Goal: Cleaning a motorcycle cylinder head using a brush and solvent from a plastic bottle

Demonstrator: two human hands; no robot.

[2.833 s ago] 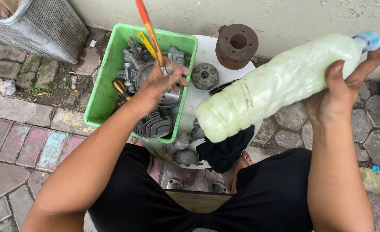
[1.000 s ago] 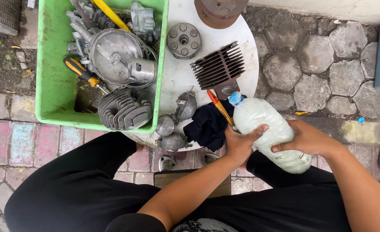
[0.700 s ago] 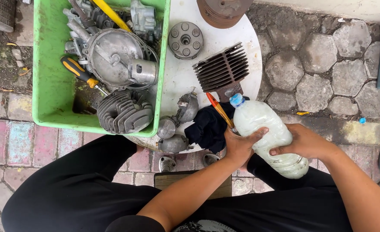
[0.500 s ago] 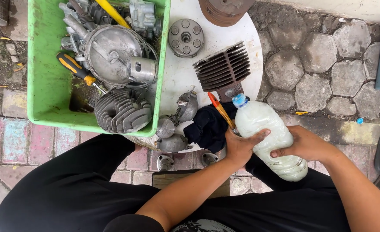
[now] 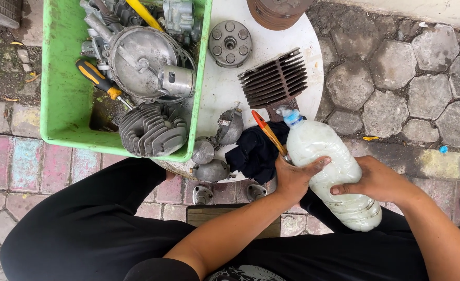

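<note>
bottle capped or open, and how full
Capped: a blue cap sits on the bottle. Nearly full: milky liquid shows almost up to its neck. Both hands hold it.

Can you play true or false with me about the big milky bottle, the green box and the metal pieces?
1. Both hands hold the clear plastic bottle of milky liquid. True: the left hand and right hand grip it.
2. The bottle's blue cap is off. False: it is on.
3. The green plastic crate holds a yellow-and-black handled screwdriver. True.
4. The dark finned metal cylinder lies inside the crate. False: it sits on the round white table.
5. The dark blue cloth lies on the stone paving. False: it lies on the table's edge.
</note>
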